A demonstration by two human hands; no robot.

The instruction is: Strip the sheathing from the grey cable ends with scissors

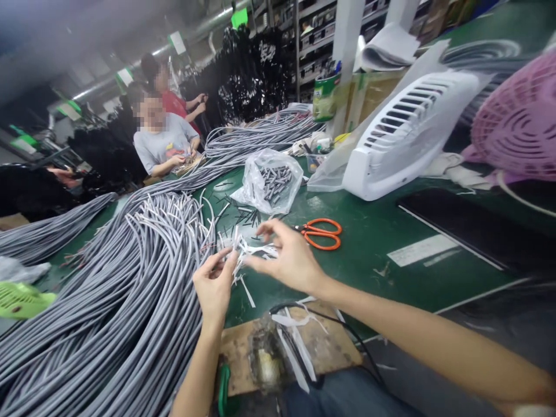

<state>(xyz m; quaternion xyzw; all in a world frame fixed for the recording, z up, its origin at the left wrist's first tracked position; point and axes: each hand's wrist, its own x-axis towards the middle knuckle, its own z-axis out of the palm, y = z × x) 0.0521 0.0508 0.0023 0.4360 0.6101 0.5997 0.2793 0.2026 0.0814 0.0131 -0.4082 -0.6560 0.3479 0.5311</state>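
Note:
My left hand (214, 286) and my right hand (290, 258) meet over the green table (373, 255), both pinched on a bunch of thin white strips (252, 252) held between them. A big heap of grey cables (117, 301) lies just left of my left hand, its cut ends pointing at the strips. Small dark tube pieces (237, 217) are scattered on the table behind my hands.
Orange scissors (320, 233) lie right of my right hand. A clear bag of dark tube pieces (271, 182) sits behind. A white fan (403, 133) and a pink fan (519, 124) stand at the right. A wooden board (278, 347) rests near my lap. Two people work at the far left.

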